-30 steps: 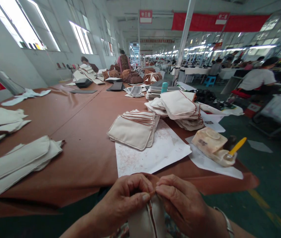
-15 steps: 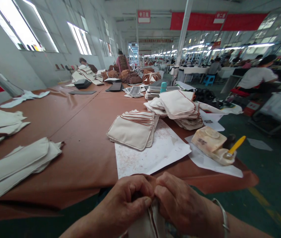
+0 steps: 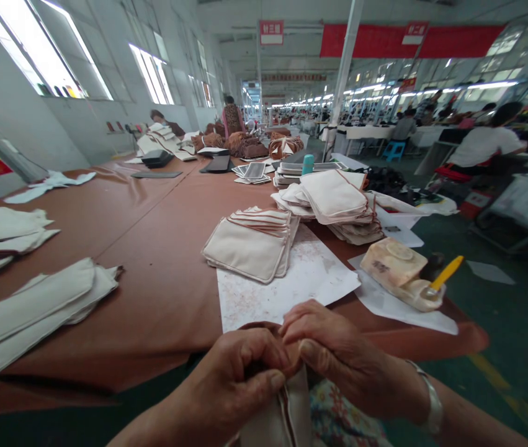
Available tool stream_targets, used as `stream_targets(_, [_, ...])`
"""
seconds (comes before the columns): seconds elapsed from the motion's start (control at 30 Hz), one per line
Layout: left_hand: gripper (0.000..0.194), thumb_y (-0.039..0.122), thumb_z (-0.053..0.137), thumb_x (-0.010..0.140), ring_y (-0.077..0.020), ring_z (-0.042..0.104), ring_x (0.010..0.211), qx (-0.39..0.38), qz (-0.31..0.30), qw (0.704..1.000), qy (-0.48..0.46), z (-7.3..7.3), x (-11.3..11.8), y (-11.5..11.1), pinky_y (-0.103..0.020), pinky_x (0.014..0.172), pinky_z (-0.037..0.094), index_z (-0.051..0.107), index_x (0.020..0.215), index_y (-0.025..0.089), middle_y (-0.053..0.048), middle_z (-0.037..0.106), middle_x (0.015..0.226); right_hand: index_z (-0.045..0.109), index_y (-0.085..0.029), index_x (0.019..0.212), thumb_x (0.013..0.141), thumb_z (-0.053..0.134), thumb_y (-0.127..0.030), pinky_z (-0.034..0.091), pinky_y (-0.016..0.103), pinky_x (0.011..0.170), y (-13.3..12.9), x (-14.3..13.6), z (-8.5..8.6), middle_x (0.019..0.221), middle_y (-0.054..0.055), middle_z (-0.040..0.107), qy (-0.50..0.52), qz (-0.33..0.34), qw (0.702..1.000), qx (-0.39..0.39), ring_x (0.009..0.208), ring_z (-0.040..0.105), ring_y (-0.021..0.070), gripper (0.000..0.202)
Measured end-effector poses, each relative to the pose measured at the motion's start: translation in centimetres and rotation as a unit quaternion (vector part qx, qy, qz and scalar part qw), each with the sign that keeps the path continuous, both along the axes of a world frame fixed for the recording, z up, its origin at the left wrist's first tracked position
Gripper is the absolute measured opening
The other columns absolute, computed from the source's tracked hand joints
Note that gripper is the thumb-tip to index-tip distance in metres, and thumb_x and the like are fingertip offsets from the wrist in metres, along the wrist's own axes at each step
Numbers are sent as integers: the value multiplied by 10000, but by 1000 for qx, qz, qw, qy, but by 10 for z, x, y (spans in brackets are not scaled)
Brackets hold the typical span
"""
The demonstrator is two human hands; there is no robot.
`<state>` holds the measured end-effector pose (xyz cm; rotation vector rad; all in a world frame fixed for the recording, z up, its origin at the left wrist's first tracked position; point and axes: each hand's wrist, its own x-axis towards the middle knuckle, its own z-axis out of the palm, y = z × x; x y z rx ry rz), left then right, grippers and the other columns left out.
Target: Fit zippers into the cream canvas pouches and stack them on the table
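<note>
Pinching the brown end of a cream piece [image 3: 298, 403], the left hand [image 3: 238, 366] is narrow, at six o'clock of the view. The right hand [image 3: 342, 354] curves over the same end; whether it grips, I cannot tell. Toward eleven o'clock from them, a cream stack [image 3: 245, 248] lies partly on white paper [image 3: 322, 279]; toward two o'clock, a stained container [image 3: 394, 264] with a yellow handle [image 3: 448, 275].

Smooth silver-coloured bangle [image 3: 432, 402] round R wrist [image 3: 403, 388], w/ floral-print garment [image 3: 344, 417] L of & slightly below bangle, pale bkgd w/ reddish & yellowish blooms + teal patches.
</note>
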<state>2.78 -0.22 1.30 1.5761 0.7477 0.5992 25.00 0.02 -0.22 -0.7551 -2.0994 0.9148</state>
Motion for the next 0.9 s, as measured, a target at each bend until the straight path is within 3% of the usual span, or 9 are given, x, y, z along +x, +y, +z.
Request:
stream_targets(0.1, [174,266,591,889,-155,508,774,64,15,996,66,3,-2,-3,-229,685,394,597,759,152,-30,571,825,586,-158,944,1020,394,-310,464,255,700,11,-2,-1,855,40,596,-8,100,990,-103,750,528,143,257])
stream_targets(0.2, [175,256,577,897,-158,524,796,128,23,986,104,5,-3,-5,-227,712,395,575,749,164,-22,578,805,564,-152,898,1011,415,-347,423,239,673,13,-6,-10,825,19,547,19,138,981,-131,727,480,129,270])
stream_targets(0.33, [188,235,564,906,-140,515,742,157,25,977,140,-1,-2,-4,-217,673,386,548,730,173,-7,570,760,502,-171,787,984,460,-313,333,213,558,4,-9,-20,720,-22,476,0,78,991,-109,625,403,105,246])
stream_targets(0.43, [160,189,572,897,-132,522,722,172,32,974,141,-10,0,-2,-212,652,391,556,739,170,-13,581,776,479,-178,769,978,459,-336,329,224,556,0,-8,-20,706,-18,486,-9,37,994,-106,621,405,113,262])
stream_targets(0.5, [133,149,579,885,-134,534,749,196,35,972,120,-15,2,-1,-212,679,404,562,754,169,-18,585,806,507,-172,815,1000,410,-371,369,243,616,1,-6,-16,765,5,519,-5,38,991,-130,679,442,132,288])
stream_targets(0.63, [179,99,663,825,-122,533,790,227,45,971,67,-21,3,-2,-203,711,411,518,753,173,-12,566,899,547,-159,834,1010,406,-409,375,253,665,5,-5,-13,797,7,505,-8,100,974,-204,715,430,136,336])
stream_targets(0.7, [278,163,794,740,-122,512,794,199,36,977,60,-18,0,-1,-196,690,399,516,757,173,0,554,926,542,-153,811,979,484,-419,349,242,630,6,-5,-17,773,-3,488,12,116,965,-234,694,405,127,319])
stream_targets(0.8, [420,341,886,635,-120,462,744,68,5,994,90,-10,-9,3,-190,613,363,558,835,173,26,537,866,543,-146,816,961,519,-436,305,236,583,6,-5,-26,755,-8,463,50,106,954,-277,669,369,118,326])
stream_targets(0.9, [376,511,675,836,-103,379,650,-45,-41,993,97,-5,-16,11,-200,550,300,585,899,151,43,476,745,550,-144,821,951,536,-453,274,239,561,5,-4,-30,748,-9,449,64,102,944,-308,652,349,115,335])
